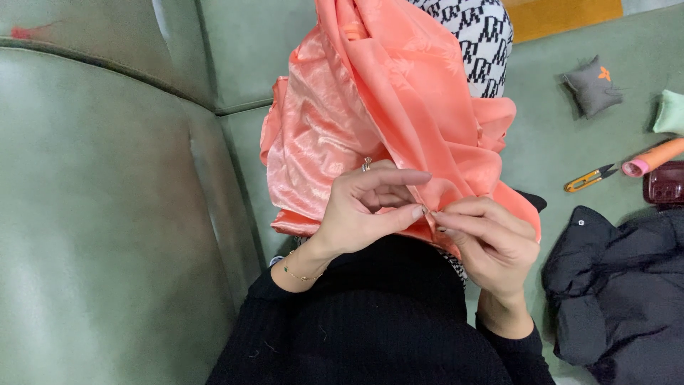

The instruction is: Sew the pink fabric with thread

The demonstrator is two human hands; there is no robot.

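Both hands are brought together at the lower edge of a shiny salmon-orange satin cloth (399, 121) that is draped over the lap and rises toward the top of the view. The left hand (367, 210), marked by a ring and a thin wrist bracelet, is closed in a pinch, thumb against forefinger, on a fold of the cloth. The right hand (488, 239) is likewise closed, its fingertips pressed to the same fold directly opposite, so that the two pinches nearly touch. Whether a needle or thread is held between them cannot be told; nothing that fine is resolved.

The step in hand is judged to be fine hand work on the cloth edge, such as a stitch or a knot being set. For the next move, a steady pinch on the fold and a short, controlled pull would be called for.

A green upholstered seat (107, 178) carries everything. To the right are laid yellow-handled thread snips (590, 178), an orange cylindrical tube (652, 158), a small grey pincushion (593, 87) and a black padded garment (620, 285), all well apart from the hands.
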